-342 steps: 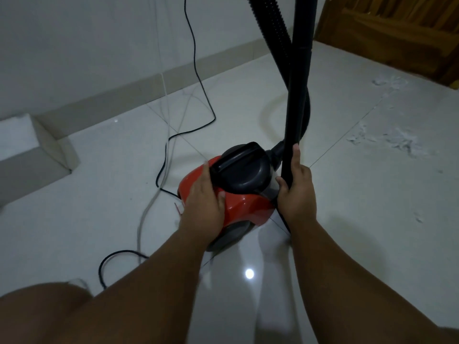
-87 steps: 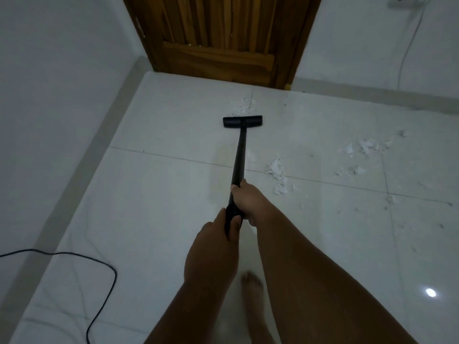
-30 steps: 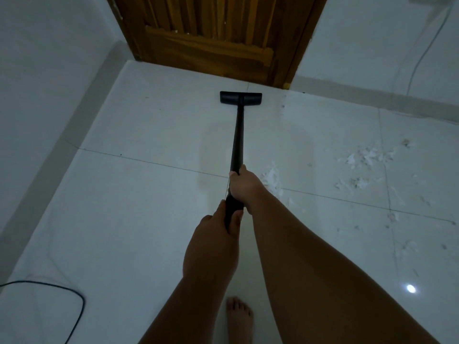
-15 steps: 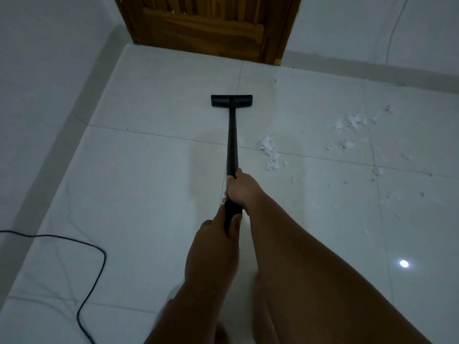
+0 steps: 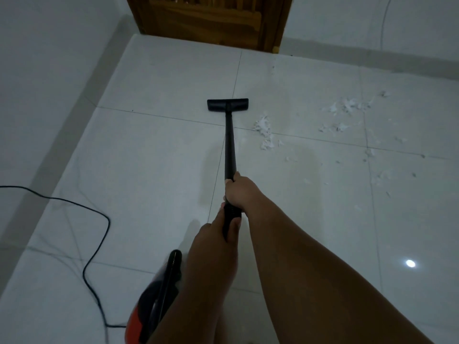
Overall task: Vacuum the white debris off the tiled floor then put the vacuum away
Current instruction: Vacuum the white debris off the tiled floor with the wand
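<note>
**Tiled floor, nozzle drawn back from the door**

Pale tiled floor point(image 5: 154, 157) fills the head view, with the wooden door point(image 5: 208, 18) at its far edge. Half a second ago the floor nozzle point(image 5: 227, 105) lay closer to the door; it now sits farther back, near a grout line. The red canister point(image 5: 154, 301) has also come into sight, on the side farthest from the door.

A clump of white debris point(image 5: 265, 132) lies just right of the wand point(image 5: 229, 145), not touching the nozzle. More scraps point(image 5: 347, 108) are scattered well to the right of the door. A black power cord point(image 5: 99, 219) loops across the tiles left of the canister, clear of the wand's line.

Both hands clench the wand. The right hand point(image 5: 239, 192) is wrapped round it nearer the door, and the left hand point(image 5: 213, 244) clasps it just behind.
</note>
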